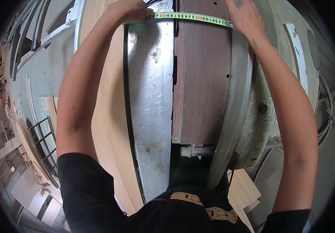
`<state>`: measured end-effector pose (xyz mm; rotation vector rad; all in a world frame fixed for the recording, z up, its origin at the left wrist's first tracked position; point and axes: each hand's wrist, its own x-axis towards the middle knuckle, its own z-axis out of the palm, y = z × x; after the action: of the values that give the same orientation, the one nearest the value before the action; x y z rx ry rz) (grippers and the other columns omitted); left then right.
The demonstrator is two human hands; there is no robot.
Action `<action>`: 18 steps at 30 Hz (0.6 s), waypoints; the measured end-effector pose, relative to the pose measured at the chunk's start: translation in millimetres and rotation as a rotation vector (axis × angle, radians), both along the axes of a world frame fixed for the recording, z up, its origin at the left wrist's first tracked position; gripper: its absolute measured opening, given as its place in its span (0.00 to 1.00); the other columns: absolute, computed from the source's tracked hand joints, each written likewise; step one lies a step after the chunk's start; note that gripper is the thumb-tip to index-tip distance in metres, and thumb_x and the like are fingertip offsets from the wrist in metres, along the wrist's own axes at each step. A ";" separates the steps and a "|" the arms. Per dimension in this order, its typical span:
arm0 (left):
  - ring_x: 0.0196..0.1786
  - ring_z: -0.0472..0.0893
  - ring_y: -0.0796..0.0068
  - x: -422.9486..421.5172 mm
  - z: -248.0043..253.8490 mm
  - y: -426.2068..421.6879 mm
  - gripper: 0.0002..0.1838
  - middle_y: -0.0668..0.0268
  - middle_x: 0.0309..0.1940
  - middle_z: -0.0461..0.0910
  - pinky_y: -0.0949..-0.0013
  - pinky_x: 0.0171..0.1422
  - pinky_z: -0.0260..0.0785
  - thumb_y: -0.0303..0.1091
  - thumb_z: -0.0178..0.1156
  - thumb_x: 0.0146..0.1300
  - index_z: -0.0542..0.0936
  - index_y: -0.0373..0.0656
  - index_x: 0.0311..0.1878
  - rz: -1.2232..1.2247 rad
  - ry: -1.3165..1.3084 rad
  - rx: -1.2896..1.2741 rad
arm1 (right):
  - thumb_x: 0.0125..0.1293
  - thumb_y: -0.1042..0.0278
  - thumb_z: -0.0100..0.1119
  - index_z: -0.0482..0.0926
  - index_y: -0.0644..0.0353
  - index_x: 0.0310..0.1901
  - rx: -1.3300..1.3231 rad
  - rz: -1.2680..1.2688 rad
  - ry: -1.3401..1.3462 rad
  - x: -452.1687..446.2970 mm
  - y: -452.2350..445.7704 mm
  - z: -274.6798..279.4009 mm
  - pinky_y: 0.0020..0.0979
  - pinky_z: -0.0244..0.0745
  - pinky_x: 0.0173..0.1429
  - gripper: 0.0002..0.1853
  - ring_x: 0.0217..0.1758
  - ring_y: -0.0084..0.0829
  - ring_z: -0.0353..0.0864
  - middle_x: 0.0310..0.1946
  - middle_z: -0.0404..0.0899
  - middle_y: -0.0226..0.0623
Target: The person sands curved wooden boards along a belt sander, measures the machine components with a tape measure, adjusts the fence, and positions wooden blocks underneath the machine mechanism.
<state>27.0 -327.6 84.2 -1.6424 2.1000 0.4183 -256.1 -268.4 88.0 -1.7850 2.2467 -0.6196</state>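
A yellow-green tape measure (pixel 192 16) is stretched crosswise near the top of the view, over a silvery metal plate (pixel 150 77) and a reddish-brown board (pixel 202 85). My left hand (pixel 130 11) is closed around its left end, above the edge of a light wood panel (pixel 109 93); the fingers hide what is inside the grip. The tape's right end meets a long metal rail (pixel 237 85). Over that rail lies my right hand (pixel 247 19), thumb and fingers apart, beside the tape end. Its fingertips are cut off by the frame's top edge.
A worn, pale machine part (pixel 253 128) runs along the rail's right side. Near my body, a short metal rod (pixel 198 150) juts below the board. Wood pieces (pixel 245 190) sit low on the right, and coiled cables (pixel 326 112) hang at far right.
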 end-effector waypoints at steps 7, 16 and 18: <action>0.49 0.87 0.53 1.8 -1.0 -0.9 0.25 0.52 0.44 0.88 0.54 0.52 0.77 0.54 0.56 0.73 0.89 0.41 0.49 0.012 0.021 -0.014 | 0.75 0.31 0.47 0.53 0.74 0.79 0.020 -0.019 0.033 0.8 -0.3 0.7 0.47 0.59 0.81 0.51 0.78 0.60 0.65 0.74 0.64 0.69; 0.48 0.87 0.54 33.7 -6.8 3.2 0.24 0.52 0.43 0.89 0.54 0.51 0.77 0.54 0.57 0.72 0.89 0.42 0.48 -0.398 0.665 -0.149 | 0.75 0.31 0.46 0.52 0.74 0.80 0.052 -0.027 0.025 4.4 1.6 6.3 0.47 0.59 0.81 0.51 0.79 0.59 0.63 0.75 0.62 0.68; 0.47 0.87 0.55 -1.7 2.3 -0.9 0.24 0.53 0.42 0.89 0.54 0.50 0.77 0.54 0.57 0.72 0.89 0.42 0.48 0.016 -0.005 0.007 | 0.75 0.31 0.46 0.52 0.73 0.80 0.050 -0.031 0.024 4.1 1.7 5.8 0.47 0.59 0.81 0.51 0.79 0.59 0.63 0.75 0.62 0.68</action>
<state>25.3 -328.5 86.5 -1.6561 2.0802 0.4255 -252.0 -266.6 93.8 -1.7466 2.2885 -0.5463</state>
